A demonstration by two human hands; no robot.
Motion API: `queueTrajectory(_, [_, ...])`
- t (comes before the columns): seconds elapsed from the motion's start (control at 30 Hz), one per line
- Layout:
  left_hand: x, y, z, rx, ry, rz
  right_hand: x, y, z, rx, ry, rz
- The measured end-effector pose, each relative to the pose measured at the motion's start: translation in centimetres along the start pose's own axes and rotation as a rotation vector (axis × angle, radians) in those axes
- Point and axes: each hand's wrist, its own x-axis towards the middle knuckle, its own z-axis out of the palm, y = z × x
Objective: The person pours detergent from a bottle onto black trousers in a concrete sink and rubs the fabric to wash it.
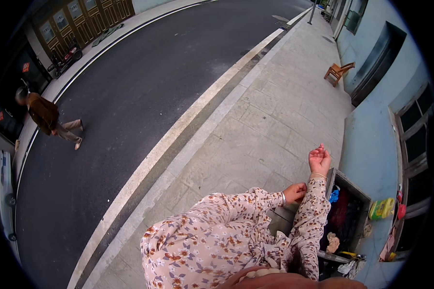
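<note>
My left hand point(294, 192) is closed, its fingers curled against the floral right sleeve point(313, 202) a little below the wrist. A bracelet point(283, 198) circles the left wrist. Stretched out ahead, my right hand point(319, 160) has its palm turned up and its fingers loosely bent and apart, with nothing in them. A thin band point(318, 174) goes round the right wrist. Beside the right forearm stands a stone basin point(364, 195) with dark and red cloth, a blue item point(334, 195) and a crumpled beige piece point(332, 242) in it.
A yellow-green jug point(382, 209) sits by the barred window point(414, 130). Farther along the pale blue wall is a small wooden chair point(339, 73). A kerb point(178, 130) borders the road, where a person point(46, 113) walks; a car point(4, 192) and a motorbike point(65, 60) are across it.
</note>
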Motion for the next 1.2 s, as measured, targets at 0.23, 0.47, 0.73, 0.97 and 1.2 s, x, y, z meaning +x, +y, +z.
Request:
queueTrajectory(0.23, [-2.2, 1.6, 3.4, 0.13, -0.058, 0.07, -3.5, -0.5, 2.0, 0.039, 0.18, -0.195])
queueTrajectory(0.47, [-1.0, 3.0, 4.5, -0.298, 0.019, -0.174, -4.0, -6.9, -9.6, -0.717, 0.149, -0.776])
queueTrajectory(0.73, [1.7, 4.8, 5.4, 0.63, -0.225, -0.19, -4.6, -10.0, -18.7, -0.69, 0.233, -0.596])
queueTrajectory(0.97, [4.7, 2.8, 7.9, 1.006, -0.44, 0.637, -5.9, -8.5, -17.2, -1.877, 0.68, -0.583])
queueTrajectory(1.2, [-1.2, 8.1, 18.1, 1.395, -1.12, 0.774, -7.8, -3.7, -16.8, -2.62, 0.676, -0.389])
